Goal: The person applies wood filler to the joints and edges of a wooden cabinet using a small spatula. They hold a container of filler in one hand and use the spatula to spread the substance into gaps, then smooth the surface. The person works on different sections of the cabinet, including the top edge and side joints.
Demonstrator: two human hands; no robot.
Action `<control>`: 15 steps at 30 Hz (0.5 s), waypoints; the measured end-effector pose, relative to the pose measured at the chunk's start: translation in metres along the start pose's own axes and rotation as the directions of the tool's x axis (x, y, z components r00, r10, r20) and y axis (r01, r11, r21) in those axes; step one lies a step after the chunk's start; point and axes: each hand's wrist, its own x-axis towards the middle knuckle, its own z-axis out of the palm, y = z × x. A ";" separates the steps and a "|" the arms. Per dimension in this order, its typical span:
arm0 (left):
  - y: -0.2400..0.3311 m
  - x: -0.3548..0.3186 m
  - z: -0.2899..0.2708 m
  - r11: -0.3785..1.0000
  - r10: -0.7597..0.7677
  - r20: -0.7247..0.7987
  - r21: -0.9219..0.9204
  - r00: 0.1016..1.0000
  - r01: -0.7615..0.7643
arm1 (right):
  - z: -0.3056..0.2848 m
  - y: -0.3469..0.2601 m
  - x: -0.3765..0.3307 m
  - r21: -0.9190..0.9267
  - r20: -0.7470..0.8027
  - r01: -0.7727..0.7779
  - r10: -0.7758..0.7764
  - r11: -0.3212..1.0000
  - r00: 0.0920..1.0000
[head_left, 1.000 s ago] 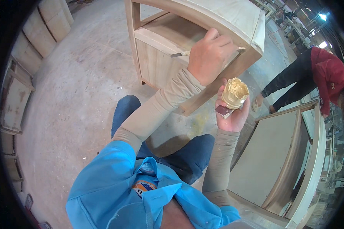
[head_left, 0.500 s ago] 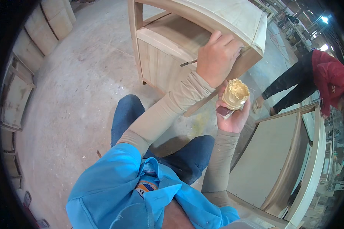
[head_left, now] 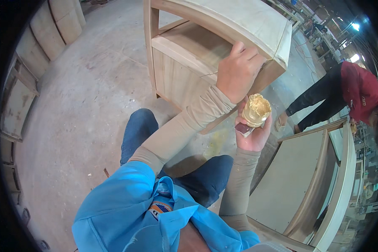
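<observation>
My left hand point(head_left: 238, 71) is closed around a slim, flat tool point(head_left: 208, 75), perhaps a small spatula. Its thin end sticks out to the left of my fist, while the other end touches or nearly touches the front corner of a pale wooden cabinet point(head_left: 178, 75). Below and to the right, my right hand point(head_left: 256, 137) grips a cream-coloured jar point(head_left: 254, 117) with tan paste crusted round its mouth. A dark brown folded piece, resembling sandpaper point(head_left: 243, 128), is pressed against the jar by the same hand.
An unfinished wooden frame with a pale panel point(head_left: 287, 180) lies close on my right. Beyond it a person in a red top point(head_left: 361, 90) bends over. Wooden panels point(head_left: 46, 38) line the left side. My knees point(head_left: 139, 132) are beneath my arms.
The tool has turned in my left hand, so its end now looks thinner. The jar sits slightly further left and lower in view. The person in red has shifted a little.
</observation>
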 end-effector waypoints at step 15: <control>0.000 -0.009 -0.004 1.000 -0.010 0.052 -0.009 0.999 0.011 | 0.008 0.001 0.000 0.030 -0.066 -0.001 0.003 1.000 0.998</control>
